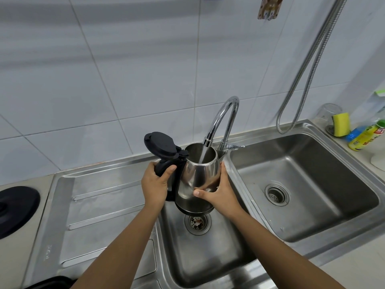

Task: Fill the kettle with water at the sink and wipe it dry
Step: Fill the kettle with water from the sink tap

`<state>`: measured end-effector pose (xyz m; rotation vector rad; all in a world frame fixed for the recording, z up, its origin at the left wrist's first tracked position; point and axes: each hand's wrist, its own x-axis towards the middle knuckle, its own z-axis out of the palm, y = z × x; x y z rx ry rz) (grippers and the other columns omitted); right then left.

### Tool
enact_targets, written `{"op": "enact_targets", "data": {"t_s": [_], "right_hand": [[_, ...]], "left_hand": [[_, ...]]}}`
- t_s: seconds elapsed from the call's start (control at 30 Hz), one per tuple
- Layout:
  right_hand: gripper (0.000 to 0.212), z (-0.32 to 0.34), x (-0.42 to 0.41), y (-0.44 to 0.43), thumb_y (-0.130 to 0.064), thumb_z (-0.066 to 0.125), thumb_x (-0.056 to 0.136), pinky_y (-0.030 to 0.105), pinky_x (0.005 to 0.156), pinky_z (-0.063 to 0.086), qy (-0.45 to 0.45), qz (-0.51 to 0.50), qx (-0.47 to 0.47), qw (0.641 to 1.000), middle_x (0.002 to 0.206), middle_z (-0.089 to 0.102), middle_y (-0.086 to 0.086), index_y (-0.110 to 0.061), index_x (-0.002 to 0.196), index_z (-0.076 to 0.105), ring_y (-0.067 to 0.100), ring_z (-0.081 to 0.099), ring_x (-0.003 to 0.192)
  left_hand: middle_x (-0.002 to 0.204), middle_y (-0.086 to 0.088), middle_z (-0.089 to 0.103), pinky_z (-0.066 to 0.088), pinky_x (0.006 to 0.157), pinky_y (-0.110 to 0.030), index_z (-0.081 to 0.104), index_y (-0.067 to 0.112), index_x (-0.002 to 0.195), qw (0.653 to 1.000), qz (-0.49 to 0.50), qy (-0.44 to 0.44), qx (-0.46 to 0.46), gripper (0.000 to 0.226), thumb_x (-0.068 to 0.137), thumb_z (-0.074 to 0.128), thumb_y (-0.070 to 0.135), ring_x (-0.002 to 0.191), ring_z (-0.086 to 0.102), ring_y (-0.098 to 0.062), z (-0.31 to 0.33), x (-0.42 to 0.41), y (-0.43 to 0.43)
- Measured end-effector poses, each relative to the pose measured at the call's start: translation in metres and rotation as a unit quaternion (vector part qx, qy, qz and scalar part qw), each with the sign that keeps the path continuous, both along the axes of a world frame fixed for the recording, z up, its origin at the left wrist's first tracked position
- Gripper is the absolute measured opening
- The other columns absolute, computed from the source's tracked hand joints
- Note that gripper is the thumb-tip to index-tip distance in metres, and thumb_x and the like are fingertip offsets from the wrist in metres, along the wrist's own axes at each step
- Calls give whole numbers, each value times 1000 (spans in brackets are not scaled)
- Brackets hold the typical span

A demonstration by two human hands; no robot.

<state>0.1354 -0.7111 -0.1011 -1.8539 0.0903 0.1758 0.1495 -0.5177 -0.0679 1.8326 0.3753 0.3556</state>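
Note:
A steel kettle (198, 176) with a black handle hangs over the left basin of the sink (208, 257), tilted slightly. Its black lid (161, 145) stands flipped open at the back left. Water runs from the curved chrome tap (224, 119) straight into the kettle's mouth. My left hand (155, 182) grips the black handle. My right hand (218, 191) is wrapped around the kettle's lower right side, thumb across the front.
The kettle's black base (17, 207) lies on the counter at far left, beside the ribbed draining board (100, 205). The right basin (302, 184) has a drain strainer. A yellow sponge (340, 124), a glass and a soap bottle (366, 137) stand at back right. A metal hose (308, 69) hangs on the wall.

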Motion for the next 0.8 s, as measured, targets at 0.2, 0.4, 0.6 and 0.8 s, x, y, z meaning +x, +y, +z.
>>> {"op": "enact_targets", "data": {"t_s": [0.2, 0.4, 0.6, 0.8], "right_hand": [[149, 0, 0, 0, -64, 95, 45, 45, 122, 34, -4, 1, -2, 1000, 164, 24, -21, -46, 160, 2, 9, 29, 151], [148, -2, 2, -1, -66, 95, 44, 47, 121, 36, -6, -1, -7, 1000, 165, 27, -18, -48, 159, 4, 10, 31, 151], [149, -3, 1, 0, -64, 95, 44, 45, 122, 36, -7, -2, 1, 1000, 164, 29, -18, -43, 161, 4, 8, 32, 151], [149, -4, 1, 0, -63, 96, 44, 46, 121, 37, -2, -3, -2, 1000, 163, 32, -17, -44, 160, 5, 10, 34, 150]], "left_hand": [[81, 10, 59, 38, 62, -17, 58, 16, 96, 1000, 0, -2, 2, 31, 82, 71, 39, 76, 55, -3, 1, -1, 0], [81, 9, 59, 38, 62, -17, 58, 16, 96, 1000, -1, 0, 2, 31, 82, 71, 40, 75, 55, -3, 1, -1, -1], [80, 10, 59, 39, 62, -17, 58, 16, 96, 1000, 0, -4, 0, 29, 82, 71, 38, 75, 55, -3, 2, -2, -1], [81, 11, 59, 38, 62, -16, 58, 16, 96, 1000, 0, -3, -2, 28, 82, 71, 37, 76, 55, -2, 2, -2, 0]]}}
